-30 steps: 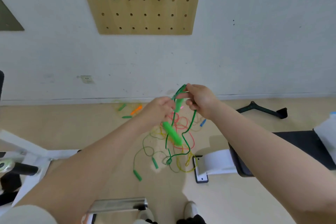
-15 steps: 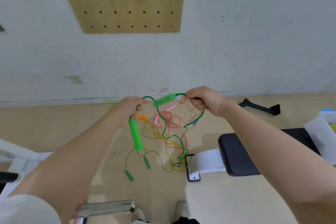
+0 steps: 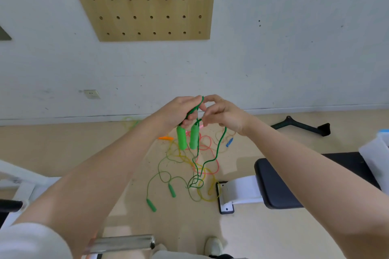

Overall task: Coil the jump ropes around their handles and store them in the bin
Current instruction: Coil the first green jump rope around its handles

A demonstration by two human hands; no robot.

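1. Your left hand [image 3: 179, 111] grips the tops of the two green handles [image 3: 188, 135], which hang side by side, pointing down, with the fingers curled round them and the cord.
2. Your right hand [image 3: 223, 114] pinches the dark green cord [image 3: 219, 147] just beside the left hand; a short arch of cord runs over the top between the two hands.
3. The rest of that cord hangs loose from your hands down to the floor [image 3: 63, 149], where it ends in a small tangle. No turns lie around the handles yet, so by my reading the coiling of this rope is only at its start.
4. Other ropes lie uncoiled in a heap on the floor [image 3: 189, 164] below your hands: pink, yellow and lighter green cords, with small green handles [image 3: 162, 196], an orange handle [image 3: 165, 138] and a blue one [image 3: 229, 142].
5. A pale container [image 3: 376, 153] stands at the right edge, beyond the black bench [image 3: 294, 185]; it may be the bin, but I cannot tell, nor see inside it.
6. Judged from this, nearly everything is left: wind this rope, store it, then do the same for each rope on the floor.
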